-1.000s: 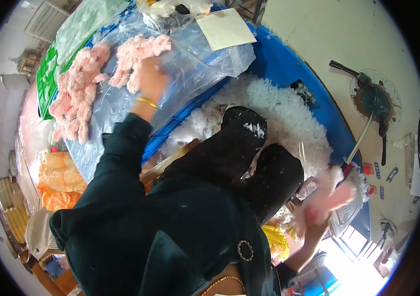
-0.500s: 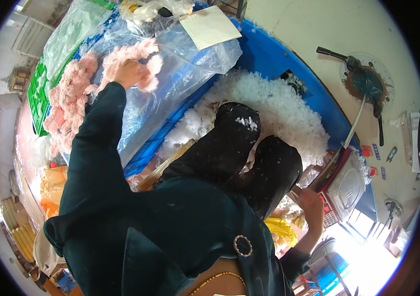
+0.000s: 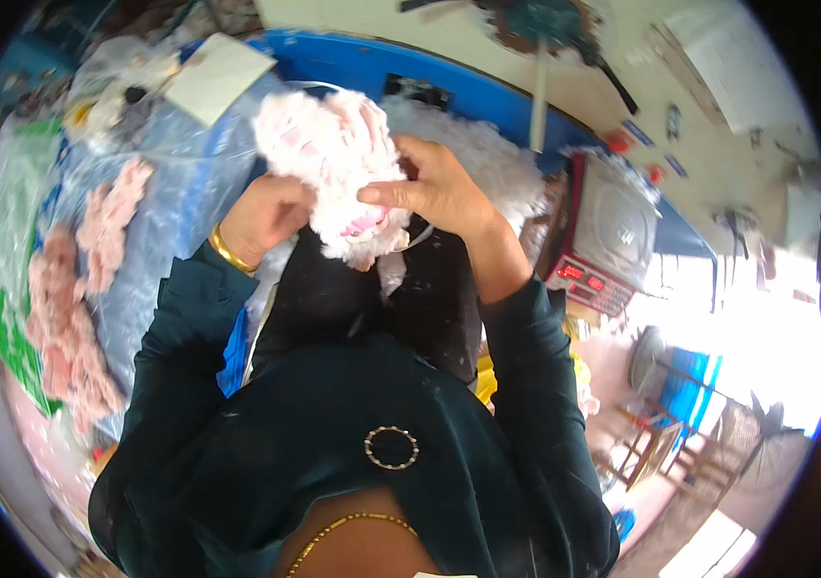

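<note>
Above my lap I hold a pale pink, fluffy plush toy skin (image 3: 319, 140) between both hands. My left hand (image 3: 266, 214), with a gold bangle at the wrist, is closed on its left edge, its fingers partly hidden. My right hand (image 3: 444, 193) grips the right side, with the thumb across the front by a darker pink opening or patch. A thin pale cord or wire loops beside the plush; where it leads I cannot make out. More pink plush pieces (image 3: 68, 332) lie in a row on the plastic sheeting (image 3: 165, 217) to the left.
White fluffy stuffing (image 3: 488, 154) fills the blue bin (image 3: 333, 60) beyond my knees. A red-framed digital scale (image 3: 603, 226) stands at the right. A sheet of paper (image 3: 221, 79) lies on the sheeting. On the pale table is a nozzle-like fixture (image 3: 541, 24) with dark handles.
My left hand has brought a plush piece from the sheeting to above my lap. My right hand has come up from beside the scale and now grips it too. The view has turned.
</note>
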Demonstrator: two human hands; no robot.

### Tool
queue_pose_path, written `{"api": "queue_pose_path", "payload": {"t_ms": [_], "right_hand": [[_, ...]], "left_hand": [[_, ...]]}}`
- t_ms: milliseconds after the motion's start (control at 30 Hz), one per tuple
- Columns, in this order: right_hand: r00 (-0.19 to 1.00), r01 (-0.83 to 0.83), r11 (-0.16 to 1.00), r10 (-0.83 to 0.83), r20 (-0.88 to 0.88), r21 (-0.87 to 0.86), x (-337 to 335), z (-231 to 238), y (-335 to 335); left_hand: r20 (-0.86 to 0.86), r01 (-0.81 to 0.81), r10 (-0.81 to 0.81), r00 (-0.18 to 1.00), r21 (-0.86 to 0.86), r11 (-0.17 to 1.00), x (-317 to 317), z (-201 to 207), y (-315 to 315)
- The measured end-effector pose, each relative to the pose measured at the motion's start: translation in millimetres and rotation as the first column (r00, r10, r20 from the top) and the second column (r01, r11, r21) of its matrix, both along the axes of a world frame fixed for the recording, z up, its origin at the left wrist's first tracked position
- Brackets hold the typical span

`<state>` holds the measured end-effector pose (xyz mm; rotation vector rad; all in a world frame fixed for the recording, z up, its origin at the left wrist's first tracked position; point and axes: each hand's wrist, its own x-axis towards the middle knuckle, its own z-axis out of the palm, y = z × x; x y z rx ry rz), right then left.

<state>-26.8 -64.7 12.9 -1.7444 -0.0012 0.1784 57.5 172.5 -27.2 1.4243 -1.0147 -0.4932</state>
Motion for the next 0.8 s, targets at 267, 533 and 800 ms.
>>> {"api": "queue_pose_path", "payload": {"t_ms": [267, 533, 800], "right_hand": [[0.950, 0.149, 0.821, 0.036, -0.310, 0.551, -68.2, 5.7, -48.7], [0.954, 0.266, 0.813, -0.148, -0.259, 0.519, -93.0, 1.9, -38.9], [0.946, 0.325, 0.865, -0.303, -0.118, 0.383, -107.6, -9.9, -54.3]], "left_hand": [[-0.540, 0.048, -0.043, 0.841, -0.005, 0.999, -42.9, 31.0, -96.9], [-0.115, 0.340, -0.322, 0.940, 0.233, 0.911, -34.3, 56.5, -118.7], [-0.271, 0.240, -0.244, 0.931, -0.048, 0.970, -45.9, 34.5, -132.5]]}}
